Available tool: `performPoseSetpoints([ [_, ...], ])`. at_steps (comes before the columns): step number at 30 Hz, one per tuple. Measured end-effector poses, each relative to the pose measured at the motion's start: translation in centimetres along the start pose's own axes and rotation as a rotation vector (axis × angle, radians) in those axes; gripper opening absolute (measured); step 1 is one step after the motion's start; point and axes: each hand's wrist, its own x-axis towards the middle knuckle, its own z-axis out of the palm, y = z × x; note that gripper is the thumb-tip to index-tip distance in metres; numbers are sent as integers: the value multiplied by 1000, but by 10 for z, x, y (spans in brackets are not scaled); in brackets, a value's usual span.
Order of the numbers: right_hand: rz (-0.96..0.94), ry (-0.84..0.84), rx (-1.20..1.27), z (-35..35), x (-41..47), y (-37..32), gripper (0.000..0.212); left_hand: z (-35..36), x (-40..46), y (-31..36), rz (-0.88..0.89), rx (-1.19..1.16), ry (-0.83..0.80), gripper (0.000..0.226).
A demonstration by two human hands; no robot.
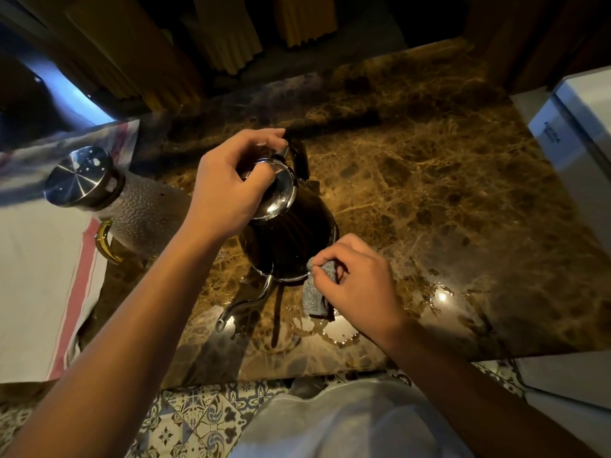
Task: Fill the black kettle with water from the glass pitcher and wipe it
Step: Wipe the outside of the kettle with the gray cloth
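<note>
The black kettle (291, 239) stands on the brown marble counter (446, 180), its thin curved spout (246, 304) pointing toward me. My left hand (231, 183) rests on top of it, fingers closed around the shiny metal lid (279, 193) and its knob. My right hand (357, 282) pinches a grey cloth (315, 299) against the kettle's lower right side. The glass pitcher (145, 216) with a steel cap (79, 175) and amber handle stands to the kettle's left, behind my left forearm.
Water puddles (334, 338) lie on the counter near the front edge and to the right. A white cloth with a red stripe (43, 279) covers the left side. A white appliance (582, 133) stands at the right. Patterned floor tiles show below the counter edge.
</note>
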Motion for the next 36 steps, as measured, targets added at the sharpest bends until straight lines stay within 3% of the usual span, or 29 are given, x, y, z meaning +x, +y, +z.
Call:
performPoseSetpoints([
  [6,-23,14,15,11,-9,0,2,-1,0,2,10,4,-3,34],
  [16,208,-53,-154,2,-6,4,12,-3,0,0,22,-30,-11,32],
  [19,325,-7,-21,-22,10,7,20,-6,-1,0,53,-44,-95,35],
  [24,497,52,244,-47,32,17,15,-10,0,3,49,-60,-215,40],
  [27,486,89,317,-44,43,20,15,-11,0,5,45,-63,-215,41],
  [32,425,-28,289,-27,36,12,25,-9,-1,4,44,-64,-194,41],
  [36,236,-66,162,-15,2,0,24,-7,0,4,61,-52,-182,40],
])
